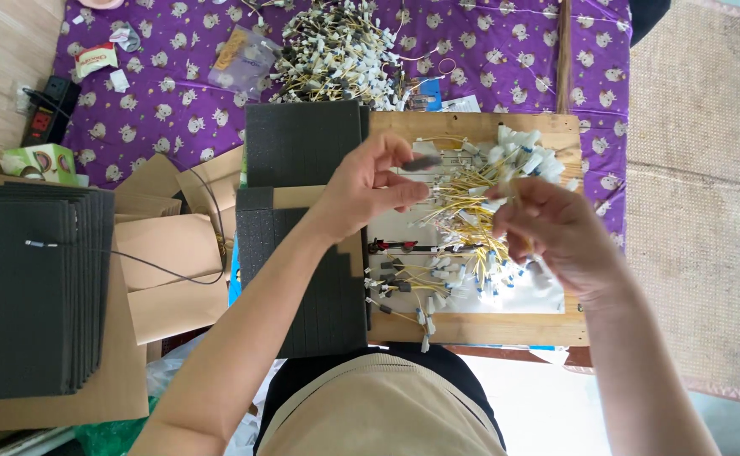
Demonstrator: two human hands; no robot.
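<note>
My left hand [368, 186] hovers over a wooden board [471, 325] and pinches a small grey connector piece [423, 162] between thumb and fingers. My right hand [556, 232] is closed on thin yellow wires from a tangle of yellow wires with white plugs [480, 181] lying on the board. More short wires with dark and white ends [404, 283] lie in rows on a pale sheet on the board's near half.
Black foam sheets [302, 143] lie left of the board. A stack of dark foam sheets [28, 287] rests on cardboard at far left. A big heap of wired plugs [340, 51] sits on the purple patterned cloth [176, 51]. A power strip [45, 114] and small green box [45, 160] are nearby.
</note>
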